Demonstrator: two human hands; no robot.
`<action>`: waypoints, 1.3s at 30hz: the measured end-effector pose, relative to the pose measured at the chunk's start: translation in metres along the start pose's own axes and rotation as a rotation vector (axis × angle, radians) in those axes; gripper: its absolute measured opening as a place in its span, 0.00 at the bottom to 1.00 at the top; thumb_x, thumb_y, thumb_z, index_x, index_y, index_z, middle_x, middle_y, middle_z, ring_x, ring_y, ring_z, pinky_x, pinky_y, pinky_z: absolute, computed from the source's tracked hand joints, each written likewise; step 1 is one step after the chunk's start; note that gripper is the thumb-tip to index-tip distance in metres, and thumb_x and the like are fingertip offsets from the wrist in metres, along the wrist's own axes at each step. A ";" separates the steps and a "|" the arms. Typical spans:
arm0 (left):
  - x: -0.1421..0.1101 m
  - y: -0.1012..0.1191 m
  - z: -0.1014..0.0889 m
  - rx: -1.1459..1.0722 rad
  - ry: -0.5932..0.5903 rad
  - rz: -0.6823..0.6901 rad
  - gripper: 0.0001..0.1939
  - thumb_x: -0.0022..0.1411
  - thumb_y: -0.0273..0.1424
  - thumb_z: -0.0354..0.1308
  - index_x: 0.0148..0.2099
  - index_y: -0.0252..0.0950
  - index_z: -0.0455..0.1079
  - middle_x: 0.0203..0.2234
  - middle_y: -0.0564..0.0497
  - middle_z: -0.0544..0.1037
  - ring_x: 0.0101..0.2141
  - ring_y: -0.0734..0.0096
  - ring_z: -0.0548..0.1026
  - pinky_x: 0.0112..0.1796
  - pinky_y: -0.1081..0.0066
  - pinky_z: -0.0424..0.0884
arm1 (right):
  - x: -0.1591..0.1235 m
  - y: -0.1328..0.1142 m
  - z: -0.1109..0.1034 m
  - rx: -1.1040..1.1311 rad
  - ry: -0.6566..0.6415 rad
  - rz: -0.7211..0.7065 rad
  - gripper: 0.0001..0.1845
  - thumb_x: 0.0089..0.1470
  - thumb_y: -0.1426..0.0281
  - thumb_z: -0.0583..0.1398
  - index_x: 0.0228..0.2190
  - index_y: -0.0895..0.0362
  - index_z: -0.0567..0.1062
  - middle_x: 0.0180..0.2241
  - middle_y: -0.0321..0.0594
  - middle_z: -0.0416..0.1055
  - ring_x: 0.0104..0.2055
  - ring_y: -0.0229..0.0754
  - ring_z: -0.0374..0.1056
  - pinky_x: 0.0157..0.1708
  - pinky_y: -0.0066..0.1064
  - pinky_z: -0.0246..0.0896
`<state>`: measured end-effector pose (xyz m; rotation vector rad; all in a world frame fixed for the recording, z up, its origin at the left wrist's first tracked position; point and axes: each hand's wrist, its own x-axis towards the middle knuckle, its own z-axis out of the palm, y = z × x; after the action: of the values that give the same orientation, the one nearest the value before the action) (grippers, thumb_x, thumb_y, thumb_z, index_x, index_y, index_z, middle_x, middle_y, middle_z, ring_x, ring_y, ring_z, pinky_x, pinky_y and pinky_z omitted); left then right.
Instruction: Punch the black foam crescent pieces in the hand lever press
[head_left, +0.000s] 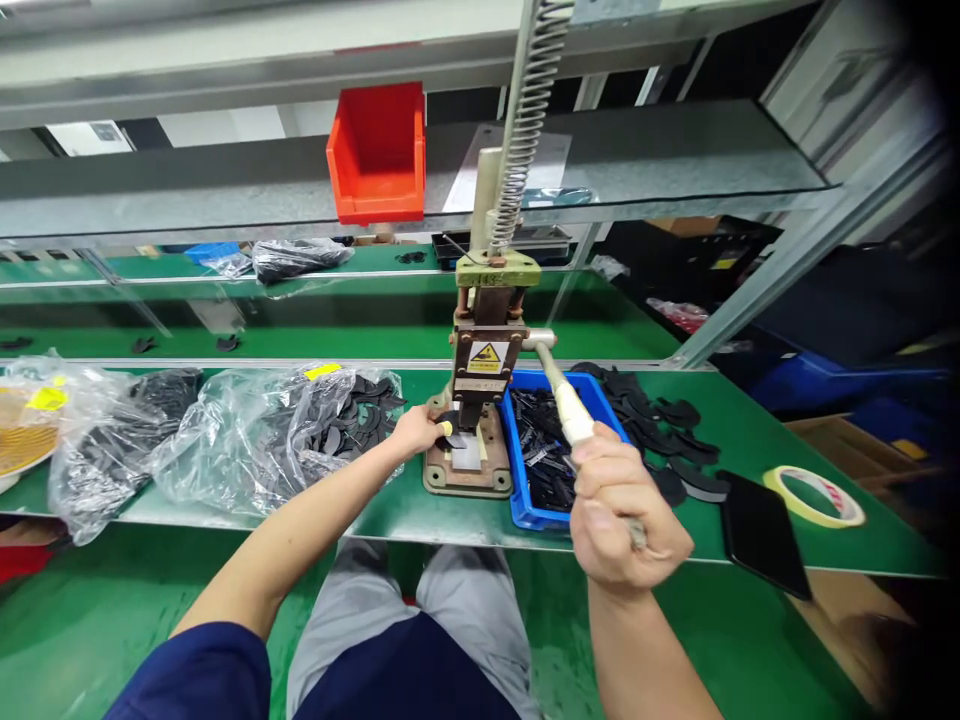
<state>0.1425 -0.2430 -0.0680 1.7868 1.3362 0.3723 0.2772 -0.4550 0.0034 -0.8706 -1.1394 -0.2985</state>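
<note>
A small hand press (486, 340) stands on the green bench, with a long spring rising from its top. My right hand (622, 520) is closed around the press lever (570, 405), pulled down toward me. My left hand (418, 432) pinches a small black flat part (450, 428) on the press base, right under the punch; a yellow cover sits on one fingertip. A blue tray (525, 500) of black parts sits just right of the press base, under the lever.
Clear plastic bags (247, 440) of black parts lie left of the press. Loose black parts (667, 420), a black phone (763, 530) and a tape roll (814, 495) lie to the right. A red bin (377, 150) sits on the shelf above.
</note>
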 end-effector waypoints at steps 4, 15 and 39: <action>-0.002 -0.001 0.007 -0.396 -0.063 -0.073 0.09 0.46 0.21 0.69 0.28 0.31 0.71 0.19 0.55 0.74 0.24 0.75 0.74 0.27 0.78 0.69 | 0.048 -0.004 0.017 0.215 0.048 -0.100 0.14 0.50 0.62 0.64 0.39 0.53 0.75 0.32 0.38 0.73 0.38 0.46 0.71 0.52 0.55 0.65; -0.043 -0.020 -0.031 -0.728 -0.127 0.061 0.12 0.45 0.23 0.70 0.30 0.31 0.69 0.20 0.57 0.72 0.20 0.81 0.69 0.23 0.80 0.65 | -0.009 0.011 0.030 -0.058 -0.055 0.587 0.23 0.53 0.57 0.64 0.50 0.50 0.73 0.51 0.42 0.71 0.52 0.44 0.68 0.52 0.43 0.67; -0.139 -0.005 -0.071 0.373 -0.436 1.123 0.12 0.61 0.19 0.58 0.45 0.34 0.77 0.36 0.48 0.76 0.34 0.71 0.74 0.33 0.76 0.68 | -0.111 0.004 0.025 0.788 -0.899 1.683 0.23 0.50 0.54 0.67 0.31 0.64 0.74 0.20 0.33 0.64 0.20 0.31 0.62 0.20 0.23 0.50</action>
<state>0.0387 -0.3343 0.0035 2.6205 -0.0116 0.2860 0.2156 -0.4574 -0.0928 -0.9439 -0.7826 1.9351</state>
